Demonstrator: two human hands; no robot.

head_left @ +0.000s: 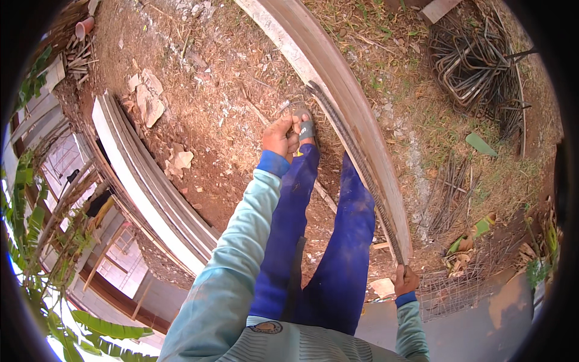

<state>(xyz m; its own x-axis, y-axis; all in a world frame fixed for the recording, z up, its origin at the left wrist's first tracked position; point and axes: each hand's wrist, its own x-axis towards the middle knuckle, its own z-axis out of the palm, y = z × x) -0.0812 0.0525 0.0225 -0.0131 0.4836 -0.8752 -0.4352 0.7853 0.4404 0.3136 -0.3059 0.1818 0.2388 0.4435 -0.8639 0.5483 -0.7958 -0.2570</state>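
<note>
My left hand [280, 136] is closed, fingers bent inward, just above my sandalled foot [307, 130]. A thin, wire-like curve shows by its fingertips, but what they pinch is too small to make out. At the lower right, my right hand [406, 281] is wrapped round the near end of a dark, ribbed length of rebar [362, 173]. The rebar, perhaps several bars together, runs away from me along the inner edge of a long wooden plank [373, 130]. Its far end lies near my foot.
Stacked long boards [142, 181] lie on the left. Bent steel stirrups [467, 72] are heaped at the far right, with thin rods [449, 193] nearer. Wire mesh [452, 295] lies beside my right hand. Torn paper [148, 99] and a thin stick [325, 196] lie on the dirt.
</note>
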